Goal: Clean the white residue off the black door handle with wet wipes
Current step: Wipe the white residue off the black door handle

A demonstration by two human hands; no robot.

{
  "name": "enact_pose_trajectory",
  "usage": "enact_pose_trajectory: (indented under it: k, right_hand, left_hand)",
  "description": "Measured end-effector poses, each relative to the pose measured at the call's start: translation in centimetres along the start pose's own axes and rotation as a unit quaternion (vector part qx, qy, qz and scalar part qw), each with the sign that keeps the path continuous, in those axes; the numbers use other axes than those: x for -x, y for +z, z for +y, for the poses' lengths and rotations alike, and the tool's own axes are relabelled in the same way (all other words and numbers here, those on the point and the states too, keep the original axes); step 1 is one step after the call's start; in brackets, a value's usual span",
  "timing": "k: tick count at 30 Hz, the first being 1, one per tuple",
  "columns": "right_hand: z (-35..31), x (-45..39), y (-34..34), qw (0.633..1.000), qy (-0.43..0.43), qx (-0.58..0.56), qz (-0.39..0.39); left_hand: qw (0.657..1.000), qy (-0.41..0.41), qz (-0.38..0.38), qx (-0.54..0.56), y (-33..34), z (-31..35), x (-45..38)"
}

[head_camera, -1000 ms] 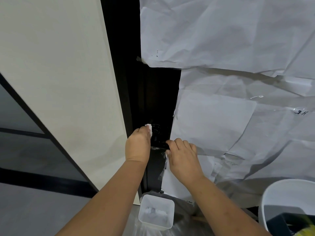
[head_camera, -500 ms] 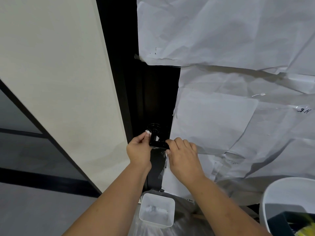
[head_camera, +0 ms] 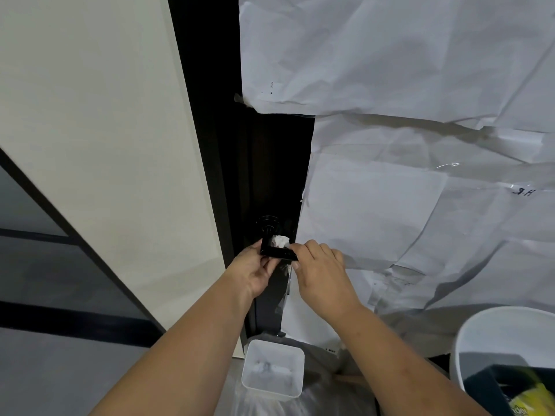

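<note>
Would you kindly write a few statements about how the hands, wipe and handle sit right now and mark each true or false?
1. The left hand is at the corner end of the black door handle. True.
2. The wet wipe is bunched above the lever bar. True.
3. The right hand hangs clear of the handle. False: its fingertips meet the lever's free end.
4. The small white container is held up beside the handle. False: it sits low, under the arms.
5. White paper sheets cover the door right of the handle. True.

White tub; crumpled paper sheets; bucket
</note>
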State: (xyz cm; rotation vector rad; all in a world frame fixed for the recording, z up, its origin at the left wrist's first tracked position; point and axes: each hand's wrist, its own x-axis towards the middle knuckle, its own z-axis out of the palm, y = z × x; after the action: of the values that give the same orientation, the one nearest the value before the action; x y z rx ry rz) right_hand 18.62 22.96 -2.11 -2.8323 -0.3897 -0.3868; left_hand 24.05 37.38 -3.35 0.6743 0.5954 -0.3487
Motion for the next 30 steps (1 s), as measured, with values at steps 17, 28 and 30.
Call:
enact_pose_trajectory:
  k: [17,28,30]
  right_hand:
    - [1.1,-0.2,0.0,0.996,-0.018,-0.09,0.009]
    - [1.0,-0.2,0.0,0.995,-0.017,-0.094,0.024]
    - [1.1,-0.1,0.0,0.996,-0.018,-0.088,0.02]
  left_hand:
    - [0.956,0.246,0.069,-0.141,1.9,-3.9,-0.8]
    - [0.909,0.285,0.171,-0.25,0.8,-3.4,-1.5]
    - [0.899,0.285,0.19,-0.271,0.2,-3.1,-1.9]
